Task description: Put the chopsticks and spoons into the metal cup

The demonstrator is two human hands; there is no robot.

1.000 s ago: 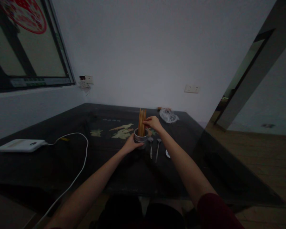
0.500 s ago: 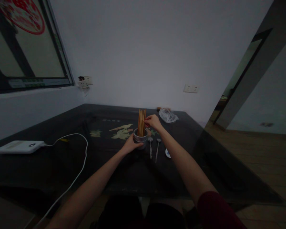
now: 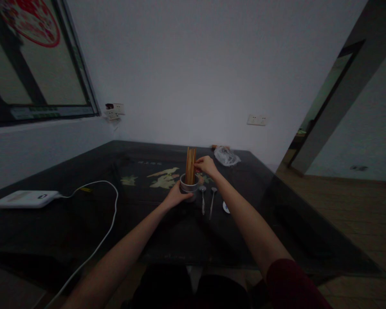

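Note:
A round metal cup (image 3: 189,188) stands on the dark table, and my left hand (image 3: 174,196) is wrapped around its left and near side. Several wooden chopsticks (image 3: 190,165) rise upright from the cup in a bundle. At the bundle's right side, my right hand (image 3: 206,165) has its fingers pinched on the chopsticks; how many it grips is hard to see. Just right of the cup lie a metal spoon (image 3: 203,201) and a second spoon (image 3: 212,202), bowls away from me. A small white object (image 3: 225,207) with a blue mark is partly hidden behind my right forearm.
A crumpled clear plastic bag (image 3: 227,156) lies at the far edge by the wall. On the left, a white power bank (image 3: 25,199) has a white cable (image 3: 116,201) running off the near edge. A dark flat object (image 3: 304,229) is faint at the right.
The view has shifted very slightly. Both hands keep their places on the cup and the chopsticks, with no clear movement.

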